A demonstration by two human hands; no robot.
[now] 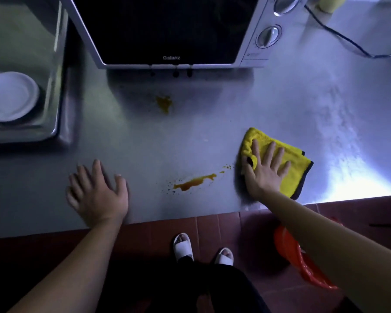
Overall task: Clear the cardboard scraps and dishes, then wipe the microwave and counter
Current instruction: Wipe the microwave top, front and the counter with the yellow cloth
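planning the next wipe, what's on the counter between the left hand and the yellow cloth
A brown spill streak with splatters lies between the left hand and the cloth, head view.

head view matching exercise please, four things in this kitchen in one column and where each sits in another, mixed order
1 white plate
2 yellow cloth
3 long brown spill
4 microwave

a under the right hand
b in the sink
c at the back of the counter
d between the left hand and the cloth

Pairs: 1-b, 2-a, 3-d, 4-c

Bare counter point(291, 105) right of microwave point(167, 30); sink point(57, 86) bounds left.
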